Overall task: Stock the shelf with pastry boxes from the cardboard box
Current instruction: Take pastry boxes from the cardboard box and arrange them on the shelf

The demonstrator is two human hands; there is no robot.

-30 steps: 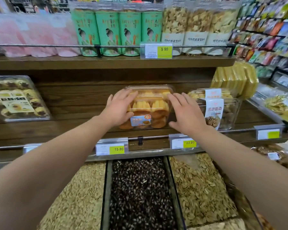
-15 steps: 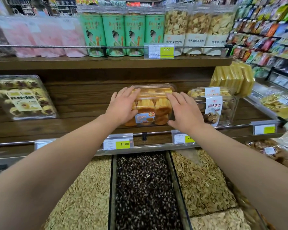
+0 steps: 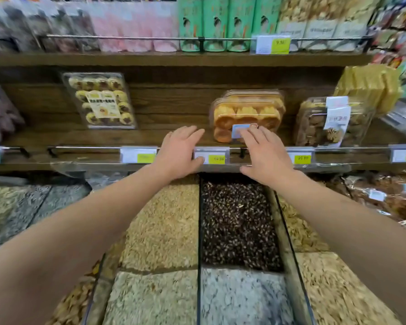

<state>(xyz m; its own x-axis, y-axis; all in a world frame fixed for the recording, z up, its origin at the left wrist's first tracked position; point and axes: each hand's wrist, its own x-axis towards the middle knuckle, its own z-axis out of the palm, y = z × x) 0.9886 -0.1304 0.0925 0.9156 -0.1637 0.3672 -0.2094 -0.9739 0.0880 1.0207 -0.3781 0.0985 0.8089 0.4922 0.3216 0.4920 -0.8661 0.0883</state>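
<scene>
A clear pastry box (image 3: 246, 114) of orange-yellow pastries leans against the back of the wooden middle shelf (image 3: 169, 137), with a second such box behind it. My left hand (image 3: 181, 152) is in front of the shelf rail, left of the box, fingers spread and holding nothing. My right hand (image 3: 264, 156) is just below the box's front label, fingers apart and empty. The cardboard box is out of view.
Another clear tray of round pastries (image 3: 101, 100) leans at the shelf's left; a cookie box (image 3: 331, 121) stands at the right. A metal rail with price tags (image 3: 211, 157) runs along the shelf front. Bins of seeds (image 3: 237, 221) lie below my arms. Green canisters (image 3: 227, 22) fill the top shelf.
Both hands have let go of the pastry box and pulled back toward me, now at the shelf rail. The box stays on the shelf. The view has shifted left and down.
</scene>
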